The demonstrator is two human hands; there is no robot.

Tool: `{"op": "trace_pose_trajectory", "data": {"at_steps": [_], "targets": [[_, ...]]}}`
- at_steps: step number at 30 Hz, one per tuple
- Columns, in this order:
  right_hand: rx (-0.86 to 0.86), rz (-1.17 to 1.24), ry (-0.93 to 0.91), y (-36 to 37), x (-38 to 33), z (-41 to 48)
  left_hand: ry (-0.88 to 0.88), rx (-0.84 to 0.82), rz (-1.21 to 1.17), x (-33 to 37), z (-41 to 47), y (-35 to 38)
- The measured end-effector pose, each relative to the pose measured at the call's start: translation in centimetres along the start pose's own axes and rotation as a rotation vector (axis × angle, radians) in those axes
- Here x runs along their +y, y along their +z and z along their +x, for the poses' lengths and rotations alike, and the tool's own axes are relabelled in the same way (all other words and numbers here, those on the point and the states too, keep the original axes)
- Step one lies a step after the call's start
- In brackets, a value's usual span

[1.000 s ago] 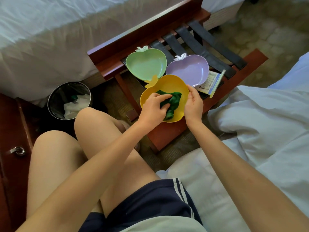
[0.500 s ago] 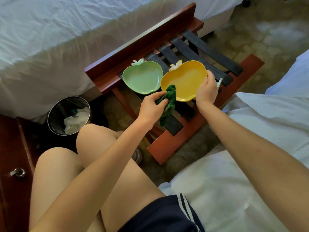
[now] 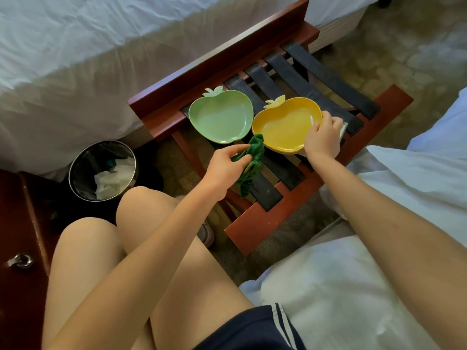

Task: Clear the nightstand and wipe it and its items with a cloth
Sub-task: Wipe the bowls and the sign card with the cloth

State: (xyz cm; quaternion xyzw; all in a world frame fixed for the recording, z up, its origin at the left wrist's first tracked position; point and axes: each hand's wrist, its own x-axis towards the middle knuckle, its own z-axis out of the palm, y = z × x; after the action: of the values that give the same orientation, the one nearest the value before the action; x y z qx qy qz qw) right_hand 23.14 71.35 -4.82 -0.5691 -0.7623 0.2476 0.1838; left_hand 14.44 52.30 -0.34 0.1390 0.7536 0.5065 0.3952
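Observation:
A yellow apple-shaped dish (image 3: pixel 285 125) sits stacked on the purple dish, of which only a pale edge (image 3: pixel 290 153) shows, on the strapped wooden luggage rack (image 3: pixel 267 218). My right hand (image 3: pixel 323 136) grips the yellow dish's right rim. A green apple-shaped dish (image 3: pixel 221 117) lies just left of it. My left hand (image 3: pixel 225 165) pinches a dark green cloth (image 3: pixel 250 162), which hangs below the two dishes, off the yellow one. A small packet (image 3: pixel 343 127) peeks out behind my right hand.
A round bin (image 3: pixel 102 170) with crumpled paper stands left of the rack. A bed with white sheets (image 3: pixel 75 51) runs along the back. White bedding (image 3: pixel 353 286) lies at the right. A dark wooden nightstand (image 3: pixel 17 248) with a metal knob is at the lower left. My bare knees fill the foreground.
The cloth came out of the yellow dish with my left hand. My right hand carried the yellow dish back and right and set it on top of the purple dish.

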Motion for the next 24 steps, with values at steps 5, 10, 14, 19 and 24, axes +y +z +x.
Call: {"op": "trace_pose_trajectory", "data": {"at_steps": [5,10,14,19,24], "targets": [[0.178,-0.135,-0.143,0.4,-2.1,-1.6,-0.007,-0.012,-0.057,0.0,0.4,-0.2],[0.026,0.056,-0.387,3.4,-4.9,-4.2,-0.032,0.068,-0.058,-0.5,0.8,-0.7],[-0.255,0.036,-0.326,6.0,-7.0,-4.9,-0.055,0.088,-0.101,-1.2,0.5,-1.9],[-0.317,-0.082,-0.147,7.2,-9.6,-3.2,-0.075,0.120,-0.097,-2.3,0.3,-3.6],[-0.330,-0.195,-0.119,7.6,-10.1,-3.1,-0.090,0.139,-0.120,-2.6,0.2,-4.3]]}}
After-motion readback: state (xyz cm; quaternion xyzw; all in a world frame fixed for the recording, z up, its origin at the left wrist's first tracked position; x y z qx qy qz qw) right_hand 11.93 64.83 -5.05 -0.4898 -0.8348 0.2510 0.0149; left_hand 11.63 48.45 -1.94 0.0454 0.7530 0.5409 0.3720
